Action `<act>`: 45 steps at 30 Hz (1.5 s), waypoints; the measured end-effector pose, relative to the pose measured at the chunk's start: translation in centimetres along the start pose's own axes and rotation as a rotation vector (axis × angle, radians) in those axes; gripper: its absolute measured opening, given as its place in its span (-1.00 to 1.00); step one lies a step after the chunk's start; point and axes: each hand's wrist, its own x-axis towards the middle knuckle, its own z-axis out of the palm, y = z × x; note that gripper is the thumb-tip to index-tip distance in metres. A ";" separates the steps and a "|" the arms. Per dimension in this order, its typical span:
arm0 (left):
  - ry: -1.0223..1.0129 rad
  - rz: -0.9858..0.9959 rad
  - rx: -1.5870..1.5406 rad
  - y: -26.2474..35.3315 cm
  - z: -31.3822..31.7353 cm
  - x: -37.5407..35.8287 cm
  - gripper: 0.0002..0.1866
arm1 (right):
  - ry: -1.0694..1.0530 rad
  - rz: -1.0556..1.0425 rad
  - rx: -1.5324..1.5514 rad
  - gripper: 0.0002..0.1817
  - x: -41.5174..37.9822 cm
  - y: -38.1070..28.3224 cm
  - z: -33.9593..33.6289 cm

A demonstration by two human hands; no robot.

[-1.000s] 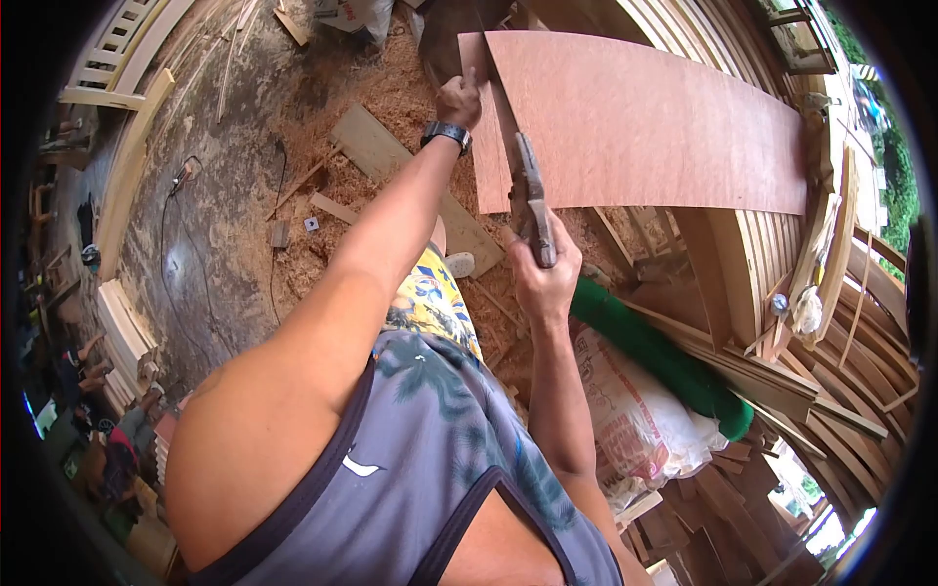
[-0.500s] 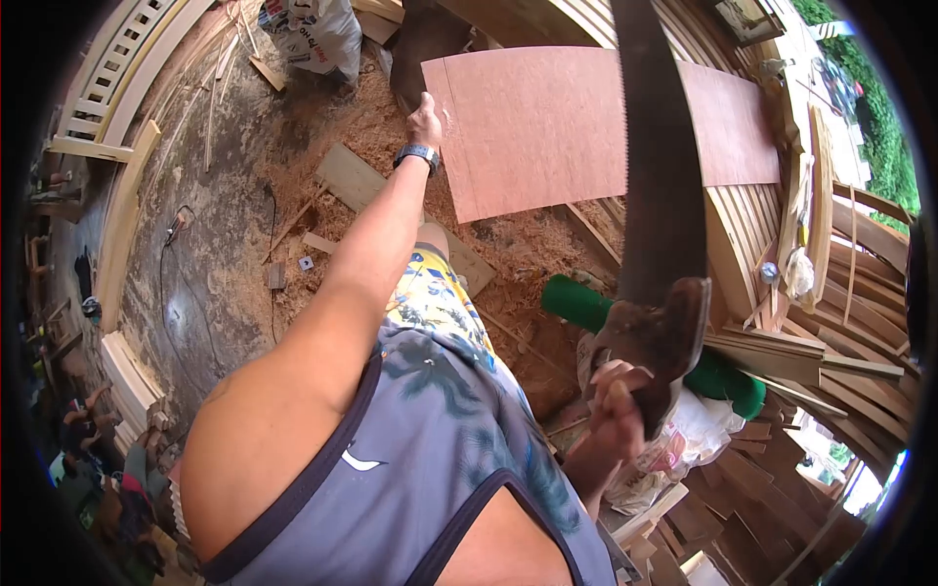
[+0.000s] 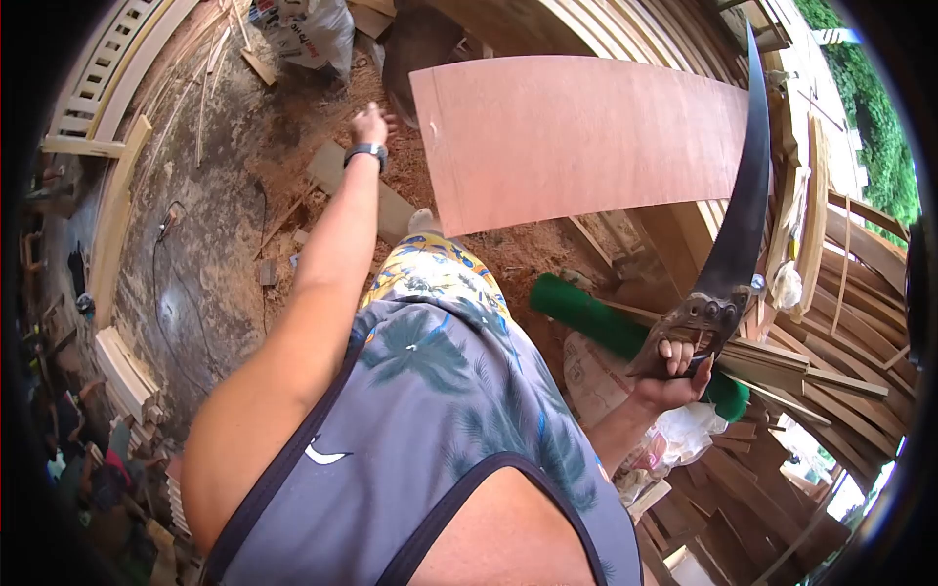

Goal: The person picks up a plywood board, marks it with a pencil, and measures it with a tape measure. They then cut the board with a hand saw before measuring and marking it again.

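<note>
My right hand (image 3: 674,379) is wrapped round the dark handle of a handsaw (image 3: 740,230), whose long blade points up and away, its tip over the far right end of a plywood sheet (image 3: 576,137). The sheet is thin and reddish, with a line across it close to its left end. My left hand (image 3: 372,125), with a watch (image 3: 366,151) on the wrist, hangs in the air just left of that end, apart from it. Its fingers look loosely spread, a little blurred, and hold nothing.
Sawdust and offcuts (image 3: 391,210) cover the floor ahead. A green roll (image 3: 586,311) lies near my right forearm, beside white sacks (image 3: 684,430). Stacked boards (image 3: 850,293) fill the right side. A stuffed plastic bag (image 3: 313,39) stands at the far left.
My left hand has let go of the sheet's left edge and moved left. My right hand has swung the saw to the right, uncovering the sheet's middle.
</note>
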 end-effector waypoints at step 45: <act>-0.045 0.285 0.415 5.3 23.4 -21.6 -0.63 | 0.579 0.359 -2.339 -0.63 43.4 -26.0 -28.6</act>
